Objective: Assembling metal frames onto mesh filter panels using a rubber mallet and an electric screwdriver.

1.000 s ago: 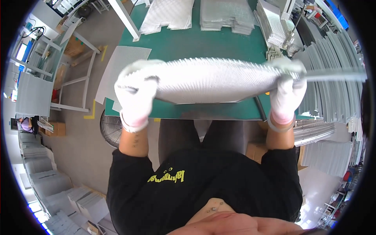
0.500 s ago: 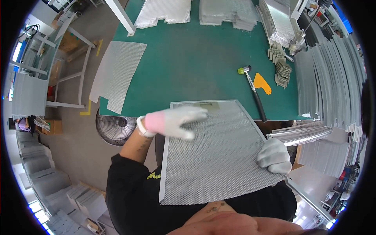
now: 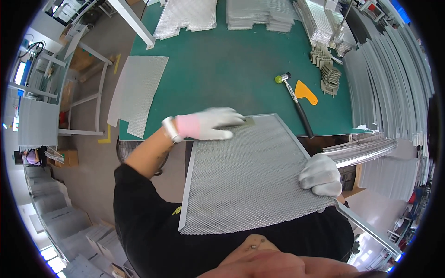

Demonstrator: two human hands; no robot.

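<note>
Two gloved hands bracketed one rectangular silver mesh filter panel in a thin metal frame point(image 3: 252, 176), which lay flat over the person's lap with its far short edge resting on the near edge of the green work mat point(image 3: 222, 60). Long axis ran near-to-far, tilted slightly to the right. Right hand, white glove point(image 3: 321, 175), was clamped on the panel's right long edge, toward the near corner. Left hand, white glove with pink cuff point(image 3: 208, 124), lay flat, fingers extended, on the panel's far left corner; blurred, so grip could not be told. Hands well apart, on diagonally opposite parts of the frame. Beyond the panel on the mat: a black-handled mallet with yellow-green head point(image 3: 294, 97), an orange plastic scraper point(image 3: 305, 92) just beside it.
</note>
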